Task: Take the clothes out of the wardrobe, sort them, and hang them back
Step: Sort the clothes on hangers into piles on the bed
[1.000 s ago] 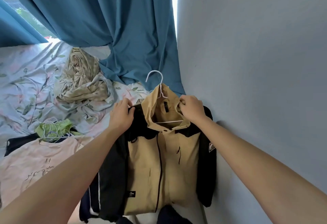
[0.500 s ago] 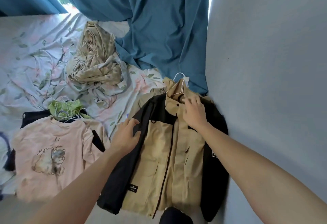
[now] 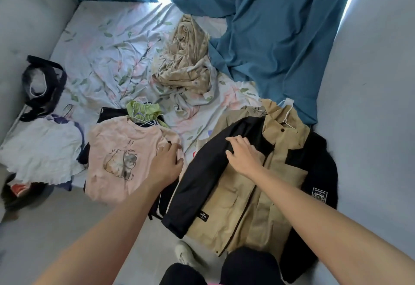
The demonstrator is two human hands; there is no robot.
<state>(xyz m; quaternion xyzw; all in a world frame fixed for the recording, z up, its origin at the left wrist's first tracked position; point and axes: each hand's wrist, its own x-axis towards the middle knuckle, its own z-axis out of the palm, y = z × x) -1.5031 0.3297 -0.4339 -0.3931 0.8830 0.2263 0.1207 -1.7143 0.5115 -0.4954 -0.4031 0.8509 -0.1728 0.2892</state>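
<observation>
A tan and black jacket (image 3: pixel 242 197) lies flat on the bed at the right, on a white hanger (image 3: pixel 286 113) whose hook sticks out of the collar. My right hand (image 3: pixel 243 156) rests open on the jacket's black left shoulder, palm down. My left hand (image 3: pixel 167 163) hovers open between the jacket and a pink T-shirt with a cartoon print (image 3: pixel 122 161), its fingers over the pink sleeve. A green garment on hangers (image 3: pixel 142 110) lies behind the pink shirt, and a white garment (image 3: pixel 40 152) lies at the far left.
A crumpled beige spotted cloth (image 3: pixel 186 68) lies mid-bed on the floral sheet (image 3: pixel 107 44). Blue curtains (image 3: pixel 269 33) hang at the back. A grey wall (image 3: pixel 370 104) borders the jacket on the right. A black bag (image 3: pixel 42 86) sits at the left. My dark-clad knees (image 3: pixel 247 266) are below.
Both hands have let go of the jacket's collar. The jacket now lies flat; my right hand moved onto its shoulder and my left hand moved left toward the pink shirt. The view swung left.
</observation>
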